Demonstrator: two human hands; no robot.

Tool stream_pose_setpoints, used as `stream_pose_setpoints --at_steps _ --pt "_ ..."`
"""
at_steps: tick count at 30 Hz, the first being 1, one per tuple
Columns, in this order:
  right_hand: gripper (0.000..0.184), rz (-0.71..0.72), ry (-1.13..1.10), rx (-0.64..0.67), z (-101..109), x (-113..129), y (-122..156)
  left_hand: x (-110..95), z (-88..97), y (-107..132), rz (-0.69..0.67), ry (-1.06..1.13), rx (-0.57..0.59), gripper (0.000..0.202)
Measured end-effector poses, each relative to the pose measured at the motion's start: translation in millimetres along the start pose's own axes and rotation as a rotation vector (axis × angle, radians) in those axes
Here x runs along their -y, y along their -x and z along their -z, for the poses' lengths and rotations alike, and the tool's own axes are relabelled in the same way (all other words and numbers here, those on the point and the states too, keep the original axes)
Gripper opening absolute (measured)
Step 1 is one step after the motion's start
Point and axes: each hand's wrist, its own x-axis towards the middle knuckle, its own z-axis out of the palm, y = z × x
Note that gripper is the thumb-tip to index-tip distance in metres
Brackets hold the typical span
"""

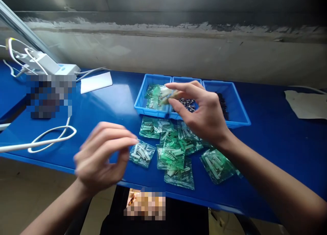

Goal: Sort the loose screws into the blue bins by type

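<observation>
My left hand point(104, 156) is at the front left with index finger and thumb pinched together. Its fingertips meet the upper left corner of a small clear plastic bag point(142, 153) of white plugs and screws. Over the left blue bin point(139, 107) is my right hand point(196, 107), palm down, thumb and index finger apart. Its fingertips are blurred just above a green-tinted bag point(154, 97) in that bin. Below the bins, several similar bags point(171, 153) lie in a loose pile.
Small dark metal parts point(187, 104) fill the middle bin, partly behind my right hand. The right bin point(240, 108) has black pieces. A power strip point(67, 69), white cable point(51, 144) and white paper point(96, 82) are at left; a pale sheet point(306, 105) lies far right.
</observation>
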Motion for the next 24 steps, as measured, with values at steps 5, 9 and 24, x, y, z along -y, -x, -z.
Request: stream_pose_setpoints --at_steps 5,9,24 --pt "0.029 0.132 0.286 0.131 5.2 -5.3 -20.6 -6.0 -14.0 -8.4 -0.124 -0.096 0.566 0.049" --pt "0.024 0.328 0.203 0.201 33.8 14.9 10.2 7.0 -8.1 -1.5 -0.019 -0.254 0.510 0.061" --pt "0.014 0.413 0.402 0.058 40.3 46.7 53.6 9.9 9.7 -48.3 0.353 0.066 0.134 0.044"
